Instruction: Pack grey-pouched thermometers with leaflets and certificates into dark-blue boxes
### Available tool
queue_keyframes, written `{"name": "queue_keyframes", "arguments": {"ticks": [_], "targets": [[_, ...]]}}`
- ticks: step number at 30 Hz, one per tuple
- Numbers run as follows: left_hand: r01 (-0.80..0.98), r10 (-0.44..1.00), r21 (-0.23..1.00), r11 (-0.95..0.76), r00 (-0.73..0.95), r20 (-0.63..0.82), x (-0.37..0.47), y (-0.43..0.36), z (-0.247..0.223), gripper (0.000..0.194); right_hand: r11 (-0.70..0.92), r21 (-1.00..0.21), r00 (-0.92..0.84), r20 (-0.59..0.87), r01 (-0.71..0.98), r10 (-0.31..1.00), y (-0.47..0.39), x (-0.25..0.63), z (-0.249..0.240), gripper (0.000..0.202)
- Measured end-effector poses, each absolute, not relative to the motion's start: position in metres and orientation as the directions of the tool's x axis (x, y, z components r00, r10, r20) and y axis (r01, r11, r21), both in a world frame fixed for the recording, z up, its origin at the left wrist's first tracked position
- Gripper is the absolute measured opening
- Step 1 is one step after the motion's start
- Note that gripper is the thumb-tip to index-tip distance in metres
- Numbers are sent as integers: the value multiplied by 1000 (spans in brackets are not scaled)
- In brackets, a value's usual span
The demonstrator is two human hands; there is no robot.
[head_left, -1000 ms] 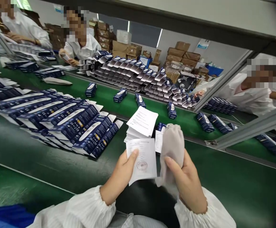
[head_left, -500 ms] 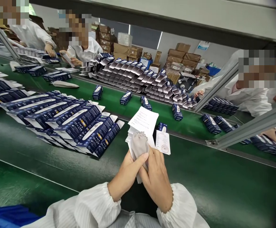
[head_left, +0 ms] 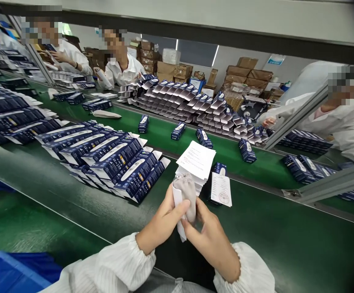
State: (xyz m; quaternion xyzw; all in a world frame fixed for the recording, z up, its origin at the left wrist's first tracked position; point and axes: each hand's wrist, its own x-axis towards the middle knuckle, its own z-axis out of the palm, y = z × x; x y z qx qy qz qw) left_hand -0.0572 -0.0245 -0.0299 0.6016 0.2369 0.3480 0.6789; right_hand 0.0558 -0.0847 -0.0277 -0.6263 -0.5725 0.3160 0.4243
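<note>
Standing roughly upright, long axis running up and away from the person, the grey pouch [head_left: 186, 194] sits with a folded white leaflet [head_left: 179, 219] pinched between both hands above the green worktop [head_left: 73, 195]. Left hand [head_left: 161, 226] and right hand [head_left: 209, 240] clench its lower half; its gathered top points toward the leaflet stack [head_left: 197, 160].

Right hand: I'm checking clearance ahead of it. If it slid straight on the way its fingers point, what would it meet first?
Probably the stack of white leaflets, just beyond the right hand; depth is unclear.
</note>
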Motion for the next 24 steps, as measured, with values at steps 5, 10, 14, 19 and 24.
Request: {"name": "queue_keyframes", "arguments": {"ticks": [5, 10, 14, 19, 24], "targets": [[262, 704, 798, -542, 661, 261, -84, 20, -11, 51, -84, -912, 145, -27, 402, 989, -77, 67, -16, 37], [732, 706, 128, -669, 572, 418, -127, 95, -19, 43, -166, -921, 187, -105, 351, 977, -81, 78, -15, 42], [713, 696, 96, -694, 631, 343, -133, 104, -38, 42, -187, -925, 217, -118, 330, 969, -81, 81, -19, 42], [786, 795, 195, -586, 511, 328, -131, 80, -27, 43, -165, -949, 325, -73, 267, 943, -77, 83, -25, 46], [586, 900, 689, -426, 197, 388, -111, 29, -18, 67, -112, -963, 409, -2, 245, 913, -81, 95, -16, 46]]}}
